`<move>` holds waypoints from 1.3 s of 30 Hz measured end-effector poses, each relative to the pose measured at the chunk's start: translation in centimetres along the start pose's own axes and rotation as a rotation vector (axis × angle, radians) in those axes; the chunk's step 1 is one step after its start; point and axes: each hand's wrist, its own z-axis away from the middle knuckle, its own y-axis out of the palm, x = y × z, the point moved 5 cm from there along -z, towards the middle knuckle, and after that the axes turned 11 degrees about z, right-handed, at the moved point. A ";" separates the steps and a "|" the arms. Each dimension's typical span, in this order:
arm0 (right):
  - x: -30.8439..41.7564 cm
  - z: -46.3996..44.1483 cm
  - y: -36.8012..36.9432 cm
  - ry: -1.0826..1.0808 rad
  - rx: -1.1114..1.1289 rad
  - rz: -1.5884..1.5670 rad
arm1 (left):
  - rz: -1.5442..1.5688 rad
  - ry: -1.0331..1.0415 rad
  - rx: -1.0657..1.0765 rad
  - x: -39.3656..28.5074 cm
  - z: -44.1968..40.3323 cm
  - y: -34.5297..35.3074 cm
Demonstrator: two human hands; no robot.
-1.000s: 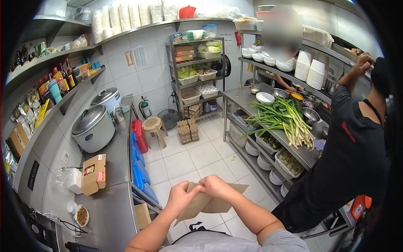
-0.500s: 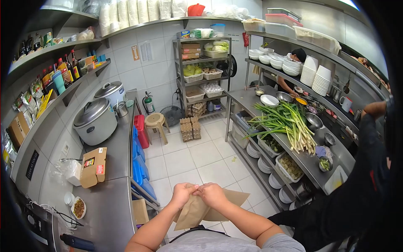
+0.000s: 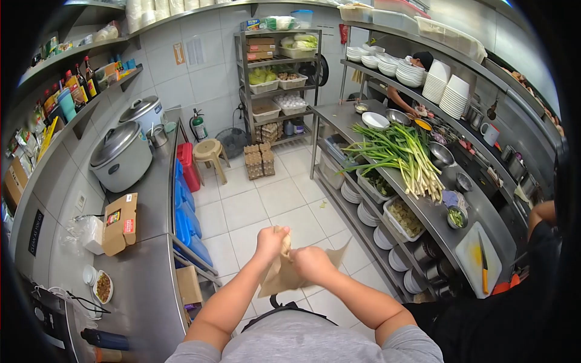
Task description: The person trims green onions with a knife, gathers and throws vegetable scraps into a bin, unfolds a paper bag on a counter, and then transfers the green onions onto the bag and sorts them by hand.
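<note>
Out in front of my body, above the tiled floor, both hands grip a piece of brown paper (image 3: 275, 279). My left hand (image 3: 271, 243) is closed around a bunched, twisted part that pokes up past its fingers. Just to the right and slightly lower, my right hand (image 3: 313, 265) is closed on the paper too. Loose paper spreads below and to the right of the hands. Whether it is a bag or a flat sheet, I cannot tell.
On the left counter stand a cardboard box (image 3: 120, 224) and a rice cooker (image 3: 121, 158). The right table bears spring onions (image 3: 405, 154) and a cutting board (image 3: 469, 254) with a knife (image 3: 484, 269). A person in black stands close at right; another works behind the shelf.
My hands have bunched the paper tighter, and my left hand now stands more upright. The person at right has shifted back, uncovering the cutting board and knife. My view has tilted slightly.
</note>
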 end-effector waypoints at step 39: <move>8.5 33.7 -13.4 0.875 -0.515 0.484 | -0.291 0.795 2.164 -5.6 28.1 23.6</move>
